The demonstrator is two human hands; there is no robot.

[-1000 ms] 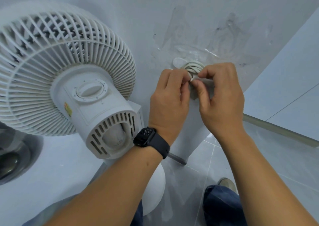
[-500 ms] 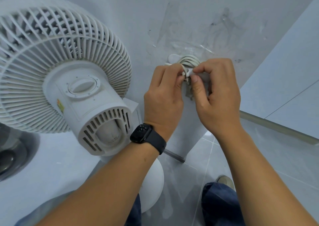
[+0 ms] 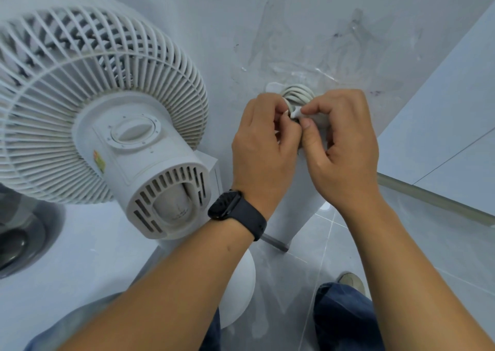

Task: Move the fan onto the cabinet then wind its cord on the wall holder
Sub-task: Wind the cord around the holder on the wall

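Item: white fan (image 3: 107,125), grille facing away, motor housing toward the camera, stood on the pale cabinet (image 3: 80,257) top, to the left of both sets of fingers and apart from them

Item: cord (image 3: 298,94), pale, lay in several loops wound around the wall holder (image 3: 273,87) on the grey wall (image 3: 294,29); loops sat just above the fingertips, touching them

Item: left hand (image 3: 263,147), a dark watch (image 3: 235,212) on its wrist, fingers curled inward and pressed against the lower part of the coil; whether they pinched the cord itself could not be told, the tips being hidden

Item: right hand (image 3: 345,147), thumb and forefinger closed on a small white end piece of the cord, just below the loops and touching the left fingertips

Item: tiled floor (image 3: 334,243), below the fingers and beyond the cabinet edge, with blue trouser legs (image 3: 345,318) and one shoe (image 3: 352,281)
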